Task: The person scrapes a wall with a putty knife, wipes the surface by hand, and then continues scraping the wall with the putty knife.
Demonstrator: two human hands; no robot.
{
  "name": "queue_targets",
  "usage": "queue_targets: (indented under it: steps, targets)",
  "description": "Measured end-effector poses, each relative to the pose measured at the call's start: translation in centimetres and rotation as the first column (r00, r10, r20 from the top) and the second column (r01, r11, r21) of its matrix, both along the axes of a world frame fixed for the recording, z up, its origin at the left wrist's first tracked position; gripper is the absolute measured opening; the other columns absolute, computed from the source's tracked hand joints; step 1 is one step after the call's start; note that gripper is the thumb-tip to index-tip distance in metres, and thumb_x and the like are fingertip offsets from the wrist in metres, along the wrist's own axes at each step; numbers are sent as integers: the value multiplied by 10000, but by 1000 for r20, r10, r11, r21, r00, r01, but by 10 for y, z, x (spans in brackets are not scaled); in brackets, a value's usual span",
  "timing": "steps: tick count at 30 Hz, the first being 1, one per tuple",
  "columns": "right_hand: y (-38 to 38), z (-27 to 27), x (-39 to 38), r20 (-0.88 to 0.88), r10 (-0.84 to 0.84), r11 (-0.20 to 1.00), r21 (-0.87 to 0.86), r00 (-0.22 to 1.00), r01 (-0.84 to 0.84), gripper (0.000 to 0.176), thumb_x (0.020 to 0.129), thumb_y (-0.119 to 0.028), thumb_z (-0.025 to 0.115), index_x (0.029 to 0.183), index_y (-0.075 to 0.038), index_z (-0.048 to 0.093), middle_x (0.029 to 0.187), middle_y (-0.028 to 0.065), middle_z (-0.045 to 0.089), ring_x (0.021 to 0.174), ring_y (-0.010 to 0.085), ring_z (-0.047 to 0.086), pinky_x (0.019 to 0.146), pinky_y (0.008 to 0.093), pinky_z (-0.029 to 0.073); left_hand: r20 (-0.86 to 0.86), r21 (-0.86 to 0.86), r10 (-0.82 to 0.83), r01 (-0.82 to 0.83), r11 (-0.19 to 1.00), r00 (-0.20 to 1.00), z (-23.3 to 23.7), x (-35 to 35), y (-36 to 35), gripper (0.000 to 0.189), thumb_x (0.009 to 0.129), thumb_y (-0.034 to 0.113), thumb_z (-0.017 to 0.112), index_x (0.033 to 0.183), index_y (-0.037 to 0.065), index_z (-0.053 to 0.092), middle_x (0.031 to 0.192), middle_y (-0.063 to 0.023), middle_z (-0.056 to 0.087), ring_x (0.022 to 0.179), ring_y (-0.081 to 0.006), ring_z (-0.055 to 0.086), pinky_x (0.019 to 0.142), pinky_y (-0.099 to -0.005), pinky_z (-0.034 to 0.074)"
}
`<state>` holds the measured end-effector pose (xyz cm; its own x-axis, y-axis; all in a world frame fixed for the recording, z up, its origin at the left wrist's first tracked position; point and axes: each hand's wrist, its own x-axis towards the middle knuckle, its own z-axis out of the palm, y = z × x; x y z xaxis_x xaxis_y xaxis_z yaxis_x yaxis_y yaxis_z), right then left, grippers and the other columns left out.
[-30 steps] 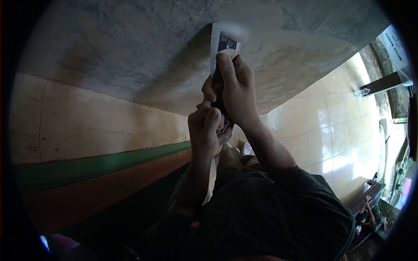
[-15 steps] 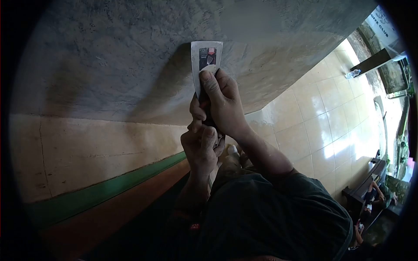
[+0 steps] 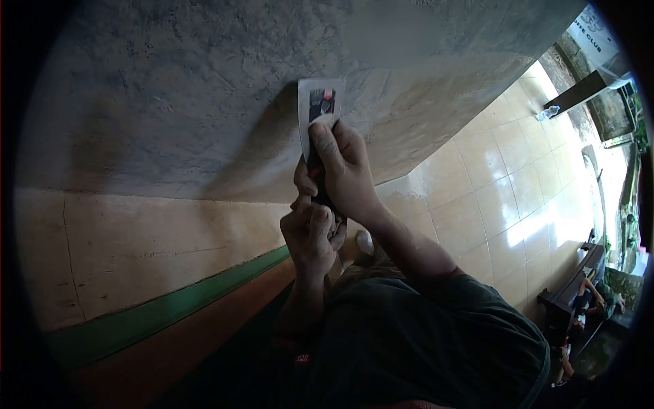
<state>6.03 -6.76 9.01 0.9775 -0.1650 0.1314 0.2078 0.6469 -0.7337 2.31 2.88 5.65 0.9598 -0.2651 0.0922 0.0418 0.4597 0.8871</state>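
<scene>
A flat, pale-edged blade-like plate (image 3: pixel 304 102) with a dark and red printed label stands in front of the grey wall. My right hand (image 3: pixel 349 174) is closed on it, thumb pressed over its lower part. Just below, my left hand (image 3: pixel 310 235) is closed with fingers curled round the dark lower end, which the fingers mostly hide. The two hands are close together.
A rough grey wall (image 3: pixel 170 88) fills the upper view, above a beige band and a green stripe (image 3: pixel 170 298). Right of it lie floor tiles (image 3: pixel 490 198), a plastic bottle (image 3: pixel 547 112), a dark bench (image 3: pixel 569 286) and people (image 3: pixel 591 300) at the lower right.
The plate and both hands have shifted slightly down and left in the view. Both hands keep their hold.
</scene>
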Motion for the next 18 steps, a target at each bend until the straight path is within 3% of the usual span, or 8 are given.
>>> queue_targets:
  steps: [2, 4, 6, 8, 12, 14, 15, 18]
  targets:
    - [-8, 9, 6, 46, -27, 999, -16, 999, 28, 248, 983, -245, 418, 897, -12, 403, 614, 30, 462, 428, 91, 497, 381, 215, 421, 66, 11, -1, 1, 1000, 998, 5, 11, -5, 425, 906, 255, 581, 579, 43, 410, 532, 11, 380, 406, -39, 324, 335, -191, 239]
    - [-13, 24, 5, 79, -56, 998, 16, 995, 55, 248, 983, -237, 414, 883, -10, 400, 619, 32, 473, 437, 97, 510, 398, 218, 445, 92, 16, -141, 140, 990, 986, 14, 20, -5, 465, 912, 329, 565, 581, 53, 392, 529, 12, 364, 406, -36, 302, 330, -190, 233]
    - [-13, 14, 0, 76, -18, 1000, -12, 997, 19, 253, 981, -237, 419, 874, -9, 399, 627, 43, 490, 449, 105, 529, 414, 225, 462, 200, -69, -229, 247, 967, 953, -18, 21, 6, 457, 916, 390, 539, 637, 46, 424, 583, -17, 401, 406, -38, 315, 330, -189, 232]
    - [-4, -16, -4, -59, 69, 997, -36, 996, -71, 249, 979, -247, 424, 930, -5, 393, 630, 68, 512, 476, 121, 555, 432, 240, 484, 16, -281, -368, 357, 891, 930, -37, 6, 17, 421, 924, 433, 487, 759, 46, 473, 755, -69, 465, 413, -42, 321, 332, -174, 238]
    - [4, -49, -13, -87, 82, 993, 87, 993, -74, 237, 991, -274, 376, 985, -37, 381, 638, 136, 567, 477, 186, 582, 482, 273, 524, -134, -412, -450, 363, 835, 883, -67, -11, 34, 437, 935, 494, 398, 808, 85, 483, 906, -99, 494, 421, -49, 342, 308, -150, 234]
    - [-1, -36, -16, -117, 117, 982, 165, 986, -96, 209, 996, -259, 353, 1014, -51, 362, 624, 136, 563, 482, 197, 580, 481, 275, 510, 80, -508, -541, 501, 701, 837, -68, -7, 33, 444, 937, 493, 385, 894, 63, 486, 1033, -131, 436, 428, -42, 317, 336, -153, 256]
    - [-5, -31, -13, -121, 113, 982, 163, 986, -93, 209, 996, -259, 353, 1014, -51, 362, 624, 136, 563, 482, 197, 580, 481, 275, 510, -46, -457, -483, 412, 788, 874, -61, -4, 28, 461, 932, 499, 394, 862, 54, 494, 975, -128, 458, 423, -56, 329, 337, -170, 254]
    - [-12, -32, -5, -14, 70, 996, 58, 997, -69, 214, 995, -249, 373, 1046, -42, 353, 617, 87, 516, 497, 165, 554, 466, 269, 465, 32, -319, -478, 463, 827, 878, -64, 16, 17, 482, 928, 499, 410, 788, 45, 490, 887, -118, 465, 419, -76, 339, 335, -187, 249]
